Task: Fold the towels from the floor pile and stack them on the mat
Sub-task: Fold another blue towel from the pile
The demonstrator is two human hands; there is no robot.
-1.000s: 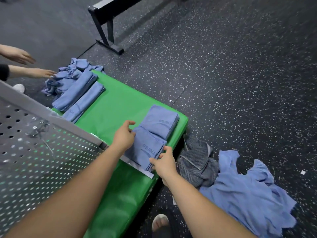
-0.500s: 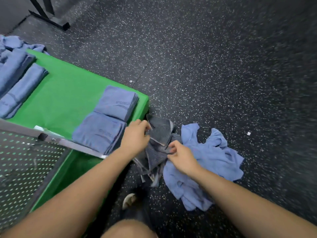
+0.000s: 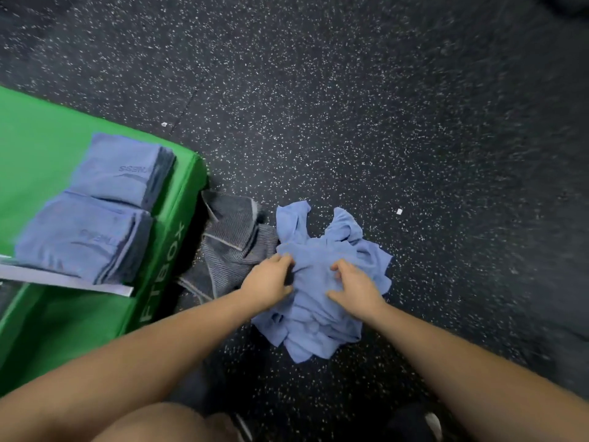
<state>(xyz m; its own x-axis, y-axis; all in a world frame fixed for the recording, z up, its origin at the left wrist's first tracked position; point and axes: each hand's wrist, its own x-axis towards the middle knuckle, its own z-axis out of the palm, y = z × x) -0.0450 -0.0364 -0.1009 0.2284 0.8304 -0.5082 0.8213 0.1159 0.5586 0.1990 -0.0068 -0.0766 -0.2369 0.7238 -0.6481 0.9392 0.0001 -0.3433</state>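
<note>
- Both hands have left the crumpled grey ribbed towel [image 3: 234, 247] they were on half a second ago and now sit on the crumpled light-blue cloth towel [image 3: 322, 282] beside it; the view has swung further toward the floor.
- Left hand [image 3: 267, 280] rests on the blue towel's left side, fingers curled into the fabric, apparently pinching a fold.
- Right hand [image 3: 355, 287] rests on the towel's middle, fingers bent and bunching cloth; whether either grip is firm, I cannot tell.
- This blue towel lies in a heap on the dark speckled rubber floor [image 3: 414, 122], directly under both hands, with no clear long axis; loose corners stick out away from the person.
- Both hands are equally near; lifting will likely call for finding an edge or two corners first.
- Grey towel touches the blue one's left edge and lies against the side of the thick green padded mat [image 3: 47, 135].
- Two folded blue towels [image 3: 95, 208] sit side by side on the mat, to the left.
- Nothing blocks the way between pile and mat.
</note>
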